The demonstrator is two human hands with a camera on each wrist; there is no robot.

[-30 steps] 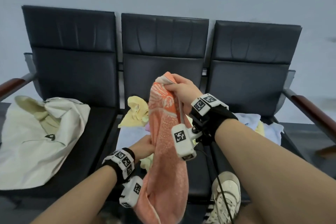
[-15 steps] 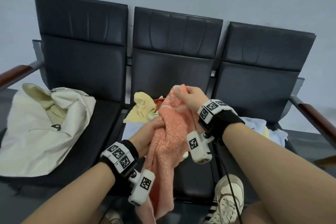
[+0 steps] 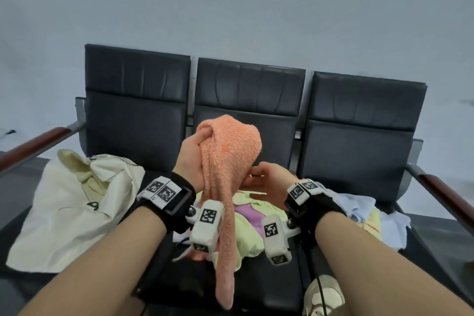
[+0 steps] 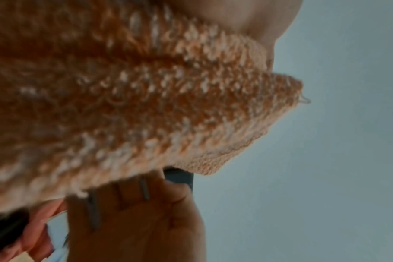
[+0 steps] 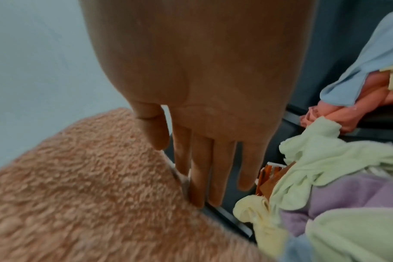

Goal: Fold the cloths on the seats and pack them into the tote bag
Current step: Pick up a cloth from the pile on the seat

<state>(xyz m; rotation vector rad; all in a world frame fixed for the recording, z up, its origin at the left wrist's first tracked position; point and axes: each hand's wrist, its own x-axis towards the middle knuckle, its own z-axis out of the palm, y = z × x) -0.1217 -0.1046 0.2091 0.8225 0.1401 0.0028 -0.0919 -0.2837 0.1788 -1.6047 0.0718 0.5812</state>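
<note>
The orange towel [image 3: 225,167] hangs bunched over the middle seat [image 3: 246,279], its top gripped in the curled fingers of the raised left hand [image 3: 193,159]. The right hand [image 3: 266,182] (fingers straight, holding nothing) lies flat against its right side. The cream tote bag [image 3: 71,208] gapes on the left seat, well apart.

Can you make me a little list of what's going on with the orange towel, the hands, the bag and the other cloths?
orange towel: bunched up, held in the air, long end hanging down
left hand: grips the top of the orange towel
right hand: fingers straight, beside the towel, holding nothing
tote bag: cream, lying open on the left seat
loose cloths: green, purple and yellow pile on the middle seat, not folded
blue cloths: on the right seat
towel in bag: not yet
</note>
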